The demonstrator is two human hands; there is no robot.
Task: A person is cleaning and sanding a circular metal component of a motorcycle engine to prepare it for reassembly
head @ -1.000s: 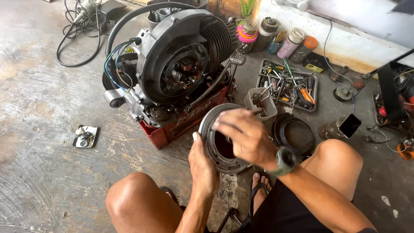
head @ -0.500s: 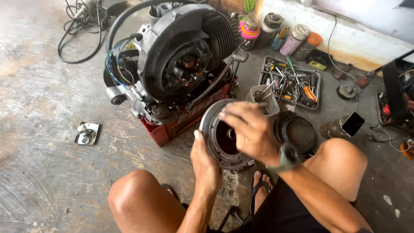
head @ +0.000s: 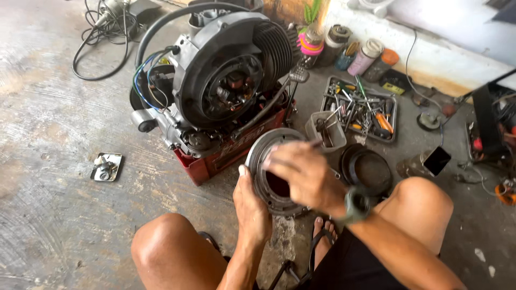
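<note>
We see the left hand (head: 251,207) gripping the lower left rim of a round metal flywheel (head: 263,161), thumb up along its edge, so it is closed on that part. The right hand (head: 302,174), with a dark wristwatch (head: 356,204) on its wrist, lies over the flywheel's open face with the fingers spread and slightly blurred; we cannot tell whether it grips anything. The flywheel is held tilted above the concrete floor (head: 48,215), between the bare knees and just in front of a red crate (head: 215,161).

On that crate sits a grey scooter engine (head: 226,80), its round side opening showing coils, with a ribbed cylinder at its right and blue wires at its left. A kick lever (head: 271,104) slants down across its front. Just right of the flywheel lies a black round cover (head: 368,171), and above it a small grey tub (head: 325,131) of parts. Farther right we find a metal tray (head: 360,107) full of tools, with a phone (head: 436,160) near it. Spray cans and jars (head: 365,56) stand along the wall. Well to the left a small shiny tin (head: 106,166) holds small parts, and a black cable (head: 102,43) loops at the top left.
</note>
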